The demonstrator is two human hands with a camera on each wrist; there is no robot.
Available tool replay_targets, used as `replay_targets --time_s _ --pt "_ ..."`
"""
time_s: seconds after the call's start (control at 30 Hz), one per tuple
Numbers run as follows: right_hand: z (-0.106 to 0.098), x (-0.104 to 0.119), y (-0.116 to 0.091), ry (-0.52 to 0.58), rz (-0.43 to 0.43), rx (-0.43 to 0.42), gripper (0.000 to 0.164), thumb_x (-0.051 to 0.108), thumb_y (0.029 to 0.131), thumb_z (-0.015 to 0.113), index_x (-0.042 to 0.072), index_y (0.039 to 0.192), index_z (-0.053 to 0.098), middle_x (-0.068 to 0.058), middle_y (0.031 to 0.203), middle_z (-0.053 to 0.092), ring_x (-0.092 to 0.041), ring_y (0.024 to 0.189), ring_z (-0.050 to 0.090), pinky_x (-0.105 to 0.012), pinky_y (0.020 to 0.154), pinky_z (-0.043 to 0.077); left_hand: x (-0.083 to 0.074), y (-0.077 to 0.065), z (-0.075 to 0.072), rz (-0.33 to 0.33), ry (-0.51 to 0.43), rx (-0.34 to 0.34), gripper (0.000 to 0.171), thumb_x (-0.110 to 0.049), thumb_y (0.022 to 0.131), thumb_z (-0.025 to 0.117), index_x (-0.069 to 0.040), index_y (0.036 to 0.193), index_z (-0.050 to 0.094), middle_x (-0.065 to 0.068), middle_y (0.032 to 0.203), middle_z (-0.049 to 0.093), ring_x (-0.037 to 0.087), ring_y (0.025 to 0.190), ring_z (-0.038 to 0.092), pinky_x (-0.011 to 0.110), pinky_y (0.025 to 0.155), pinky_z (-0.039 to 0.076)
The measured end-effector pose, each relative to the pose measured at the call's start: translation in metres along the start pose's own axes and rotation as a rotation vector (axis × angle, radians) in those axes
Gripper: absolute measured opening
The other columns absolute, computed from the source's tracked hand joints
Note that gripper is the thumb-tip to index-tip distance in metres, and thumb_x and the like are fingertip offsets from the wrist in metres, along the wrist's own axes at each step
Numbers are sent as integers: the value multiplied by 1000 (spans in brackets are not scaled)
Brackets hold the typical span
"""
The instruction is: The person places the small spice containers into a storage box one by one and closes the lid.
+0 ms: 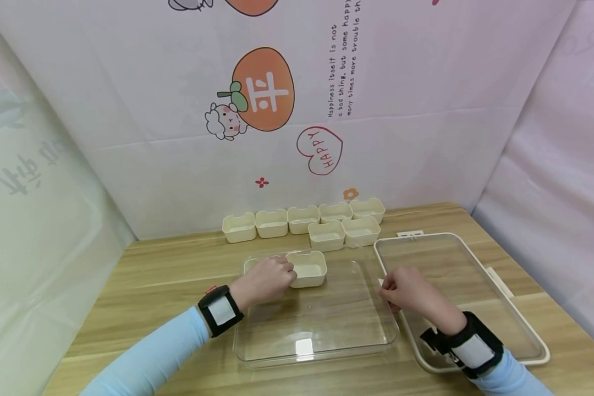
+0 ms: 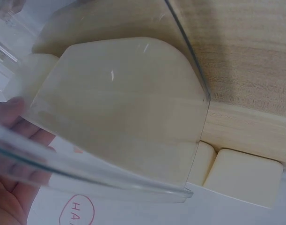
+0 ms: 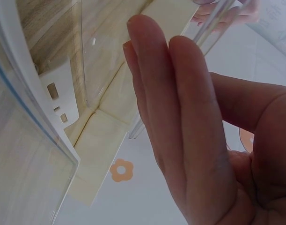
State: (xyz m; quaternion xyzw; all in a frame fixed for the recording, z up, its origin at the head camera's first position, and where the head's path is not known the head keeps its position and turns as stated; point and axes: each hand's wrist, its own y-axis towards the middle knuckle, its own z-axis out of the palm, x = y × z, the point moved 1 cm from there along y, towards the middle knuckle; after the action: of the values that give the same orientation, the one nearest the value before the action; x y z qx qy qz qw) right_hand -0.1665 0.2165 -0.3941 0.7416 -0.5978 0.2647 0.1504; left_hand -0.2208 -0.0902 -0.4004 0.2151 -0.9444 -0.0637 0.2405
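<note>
My left hand reaches into a clear plastic bin. Its fingers pinch the left end of a small cream cup standing at the bin's back wall. Another cream cup is beside it on the left, mostly hidden by that hand. Through the clear wall, the left wrist view shows a cream cup up close and the left fingers at its far end. My right hand hovers by the bin's right edge. In the right wrist view its fingers are fairly straight with nothing held.
Several more cream cups stand in two rows along the table's back edge. A clear lid with a white rim and side latches lies at the right, under my right forearm. A printed cloth hangs behind the wooden table.
</note>
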Motion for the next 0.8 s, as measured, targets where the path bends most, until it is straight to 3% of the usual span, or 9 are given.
replay_targets --time_s 0.17,0.47,0.8 --pt "-1 1 1 -8 3 -1 18 14 86 66 7 69 67 3 57 62 -10 48 58 -24 48 46 0 0 0 3 -4 2 16 -3 77 60 -15 67 64 -7 63 57 8 59 51 21 56 44" --pt "-1 2 0 -14 10 5 18 14 86 66 5 70 68 2 57 61 -11 49 59 -25 48 46 0 -3 -3 -16 -24 18 16 -3 79 60 -14 69 66 -5 63 57 7 57 52 21 52 45" --pt "-1 2 -1 -6 -7 -7 17 13 85 67 4 71 68 0 61 65 -10 49 60 -25 49 48 -1 -1 -4 -4 31 44 14 -4 78 61 -15 70 65 -5 64 57 7 56 51 20 51 44"
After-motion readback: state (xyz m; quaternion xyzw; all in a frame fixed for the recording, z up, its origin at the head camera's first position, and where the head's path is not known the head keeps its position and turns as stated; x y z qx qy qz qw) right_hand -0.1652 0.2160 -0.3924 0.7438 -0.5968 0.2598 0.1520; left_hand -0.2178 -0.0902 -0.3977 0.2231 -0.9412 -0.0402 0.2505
